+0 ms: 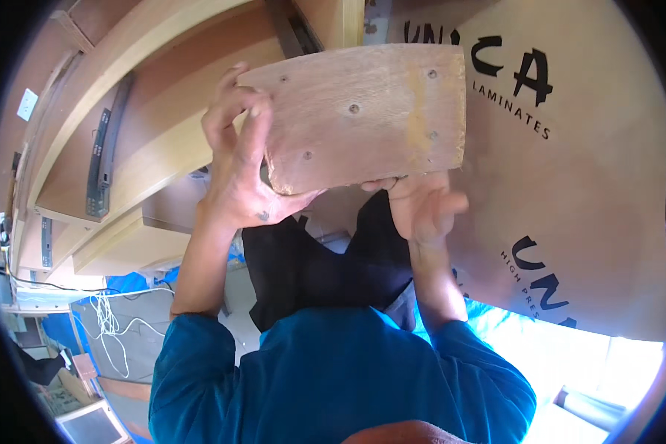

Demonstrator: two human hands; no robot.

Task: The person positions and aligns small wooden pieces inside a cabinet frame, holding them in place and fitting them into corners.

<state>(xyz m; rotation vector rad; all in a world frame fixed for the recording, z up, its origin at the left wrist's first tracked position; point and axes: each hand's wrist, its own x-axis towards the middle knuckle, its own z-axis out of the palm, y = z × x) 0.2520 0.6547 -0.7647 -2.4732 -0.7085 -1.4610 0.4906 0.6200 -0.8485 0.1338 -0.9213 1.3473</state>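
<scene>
A thick, slightly curved wooden block (377, 137) is held up in front of me, with several screw heads sunk in its face and a yellowish smear near its right end. My left hand (237, 155) grips its left end, fingers at the upper corner and thumb along the near edge. Under the near edge, toward the right, my right hand (425, 211) bears the block from below. Part of that hand's fingers is hidden behind the wood.
On the right a large brown laminate sheet (584, 192) with black lettering spreads out. Wooden drawer panels with a dark metal drawer runner (100, 163) stand on the left. A white cord (107, 325) lies on the grey floor (152, 348), near blue plastic sheeting.
</scene>
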